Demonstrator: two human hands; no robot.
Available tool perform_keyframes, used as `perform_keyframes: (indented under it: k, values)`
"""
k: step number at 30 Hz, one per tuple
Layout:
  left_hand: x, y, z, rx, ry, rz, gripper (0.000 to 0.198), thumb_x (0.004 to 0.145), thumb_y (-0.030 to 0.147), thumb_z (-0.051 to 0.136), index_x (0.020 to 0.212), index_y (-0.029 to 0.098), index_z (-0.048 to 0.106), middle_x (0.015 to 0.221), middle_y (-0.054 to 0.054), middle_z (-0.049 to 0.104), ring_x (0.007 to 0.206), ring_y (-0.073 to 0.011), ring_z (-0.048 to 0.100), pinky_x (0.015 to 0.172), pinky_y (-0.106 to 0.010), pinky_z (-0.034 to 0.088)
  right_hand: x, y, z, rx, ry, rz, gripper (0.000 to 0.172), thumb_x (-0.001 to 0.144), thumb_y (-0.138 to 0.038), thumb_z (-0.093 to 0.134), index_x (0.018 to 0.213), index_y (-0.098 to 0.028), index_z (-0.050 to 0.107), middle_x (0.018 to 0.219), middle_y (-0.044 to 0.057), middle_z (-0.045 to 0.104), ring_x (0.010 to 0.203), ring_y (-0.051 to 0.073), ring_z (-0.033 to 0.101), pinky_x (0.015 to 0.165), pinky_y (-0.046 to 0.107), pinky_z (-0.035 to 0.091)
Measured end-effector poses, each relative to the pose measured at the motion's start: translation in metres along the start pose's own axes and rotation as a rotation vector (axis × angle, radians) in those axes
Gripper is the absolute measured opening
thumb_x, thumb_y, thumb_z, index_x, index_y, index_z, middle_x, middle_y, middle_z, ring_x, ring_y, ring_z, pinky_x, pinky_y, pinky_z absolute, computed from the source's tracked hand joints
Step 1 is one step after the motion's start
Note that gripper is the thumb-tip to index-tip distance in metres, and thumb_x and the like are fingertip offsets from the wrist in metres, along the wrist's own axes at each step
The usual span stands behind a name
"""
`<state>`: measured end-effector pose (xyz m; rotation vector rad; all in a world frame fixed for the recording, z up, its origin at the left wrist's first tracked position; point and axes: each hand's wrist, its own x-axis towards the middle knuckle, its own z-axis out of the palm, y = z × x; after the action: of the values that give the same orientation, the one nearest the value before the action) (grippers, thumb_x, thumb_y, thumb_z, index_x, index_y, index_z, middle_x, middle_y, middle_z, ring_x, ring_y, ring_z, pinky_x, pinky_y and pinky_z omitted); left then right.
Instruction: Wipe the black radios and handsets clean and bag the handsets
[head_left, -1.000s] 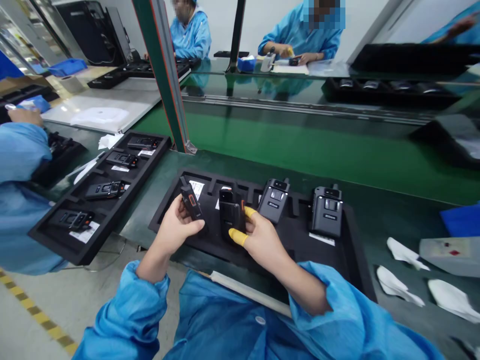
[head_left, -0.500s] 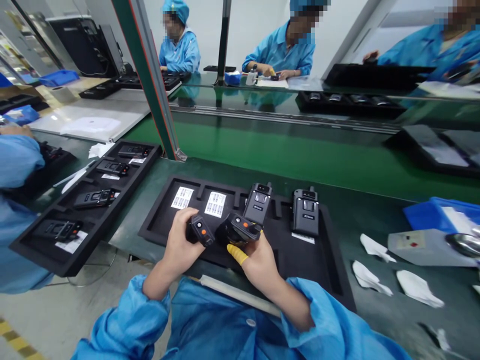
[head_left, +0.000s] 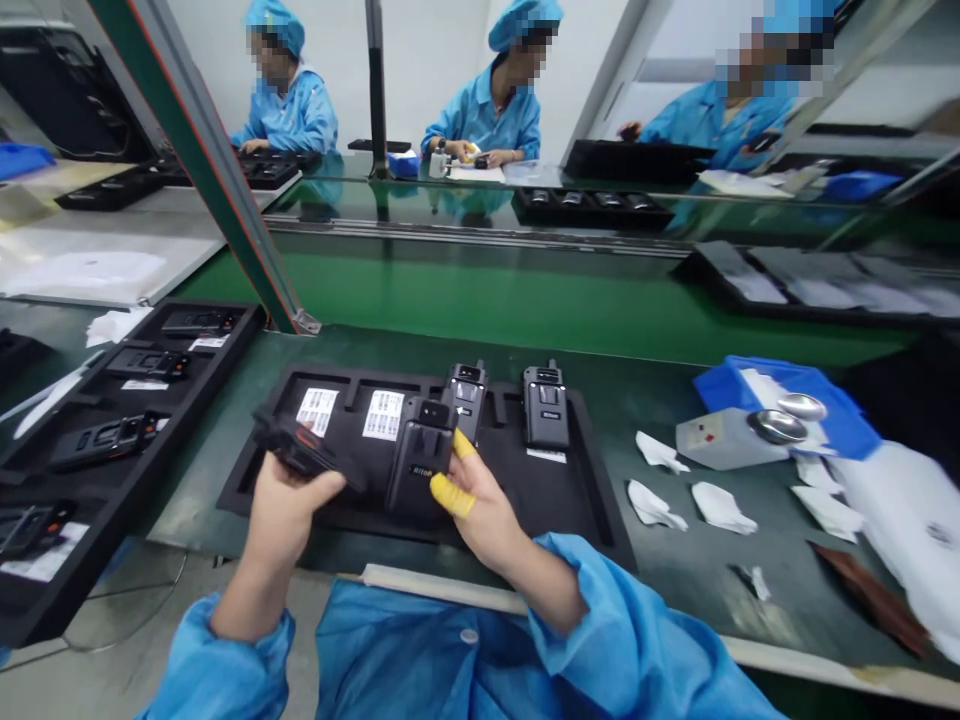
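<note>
My left hand is wrapped round a black handheld device, blurred and tilted on its side, with an orange spot showing. My right hand, with yellow covers on two fingertips, grips a second black handheld device marked "Riton". That one is upright, its labelled face toward me. Both are held above the black foam tray. Inside the tray, a third device and a fourth device, each with a stub antenna, lie at the right. Printed label sheets lie in the left compartments.
Another foam tray with similar devices is at my left, beside a slanted green post. On the right are crumpled white wipes, a plastic bottle and a blue bin. Co-workers sit across the bench.
The view has turned right. My hands have moved apart. The left device has tipped sideways, and the right one has turned from its top end to its labelled face.
</note>
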<state>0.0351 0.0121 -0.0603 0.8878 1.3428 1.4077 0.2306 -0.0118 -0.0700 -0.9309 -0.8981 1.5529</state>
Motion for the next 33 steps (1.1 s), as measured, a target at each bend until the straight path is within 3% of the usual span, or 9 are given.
perform_keyframes:
  k: [3,5,8,13,18,22,26,29,33]
  values:
    - [0.007,0.006,0.002,-0.354,-0.031,-0.262,0.033,0.062,0.032,0.073,0.088,0.015,0.062,0.060,0.003,0.054,0.051,-0.0094,0.052,0.049,-0.021,0.049,0.002,-0.014,-0.006,0.303,-0.043,0.185,0.043,0.070,-0.037,0.067,0.110,-0.025,0.055,0.105,0.004,0.069,0.084,0.017,0.065,0.078,0.035,0.051]
    - [0.009,0.008,0.004,-0.504,-0.035,-0.361,0.027,0.076,0.032,0.058,0.095,0.013,0.063,0.058,0.001,0.056,0.051,-0.0113,0.054,0.051,-0.024,0.052,0.003,-0.019,-0.010,0.455,-0.074,0.302,0.028,0.074,-0.035,0.062,0.098,-0.022,0.060,0.087,0.003,0.071,0.067,0.014,0.062,0.067,0.031,0.049]
    - [0.004,0.008,0.005,-0.637,-0.060,-0.412,0.037,0.083,0.033,0.047,0.114,0.016,0.059,0.093,-0.011,0.070,0.087,-0.0236,0.067,0.075,-0.041,0.057,0.005,-0.022,-0.014,0.603,-0.055,0.418,0.019,0.081,-0.029,0.050,0.082,-0.016,0.063,0.071,0.003,0.068,0.054,0.010,0.054,0.057,0.026,0.043]
    - [-0.008,0.008,-0.002,-0.529,-0.435,-0.327,0.056,0.077,0.036,0.063,0.130,0.026,0.049,0.136,-0.014,0.054,0.118,-0.0378,0.054,0.093,-0.062,0.044,0.006,-0.023,-0.012,0.674,0.052,0.435,0.025,0.083,-0.026,0.043,0.077,-0.015,0.064,0.067,0.004,0.067,0.050,0.010,0.048,0.053,0.025,0.038]
    - [-0.006,0.005,0.004,-0.279,-0.451,-0.182,0.083,0.057,0.040,0.084,0.131,0.036,0.046,0.122,-0.008,0.061,0.096,-0.0318,0.067,0.080,-0.051,0.056,0.008,-0.021,-0.012,0.657,0.094,0.441,0.026,0.082,-0.025,0.041,0.078,-0.015,0.065,0.067,0.004,0.067,0.049,0.010,0.046,0.052,0.025,0.037]
    - [-0.002,-0.001,0.015,-0.120,-0.351,-0.055,0.127,0.040,0.026,0.091,0.143,0.042,0.020,0.116,-0.005,0.060,0.081,-0.0219,0.069,0.070,-0.035,0.059,0.007,-0.020,-0.013,0.643,0.085,0.432,0.023,0.082,-0.024,0.043,0.078,-0.016,0.064,0.066,0.004,0.067,0.050,0.010,0.048,0.049,0.023,0.038]
    - [-0.005,-0.002,0.019,-0.127,-0.359,-0.095,0.137,0.039,0.025,0.091,0.146,0.041,0.007,0.113,-0.004,0.059,0.081,-0.0206,0.069,0.066,-0.030,0.058,0.005,-0.024,-0.011,0.656,0.121,0.433,0.024,0.086,-0.021,0.042,0.080,-0.015,0.065,0.071,0.004,0.070,0.054,0.009,0.057,0.050,0.021,0.046]
    - [-0.003,0.004,0.020,-0.282,-0.380,-0.230,0.120,0.048,0.038,0.088,0.145,0.036,0.018,0.100,-0.002,0.065,0.078,-0.0221,0.070,0.066,-0.034,0.059,0.007,-0.032,-0.005,0.673,0.200,0.451,0.025,0.091,-0.021,0.040,0.086,-0.015,0.064,0.084,0.006,0.073,0.068,0.010,0.066,0.061,0.021,0.054]
    - [0.007,0.016,0.026,-0.500,-0.275,-0.535,0.058,0.079,0.057,0.059,0.119,0.015,0.053,0.083,-0.007,0.069,0.074,-0.0214,0.070,0.064,-0.033,0.060,0.014,-0.040,0.007,0.654,0.246,0.433,0.024,0.093,-0.019,0.040,0.088,-0.015,0.063,0.087,0.007,0.073,0.080,0.014,0.070,0.072,0.026,0.059]
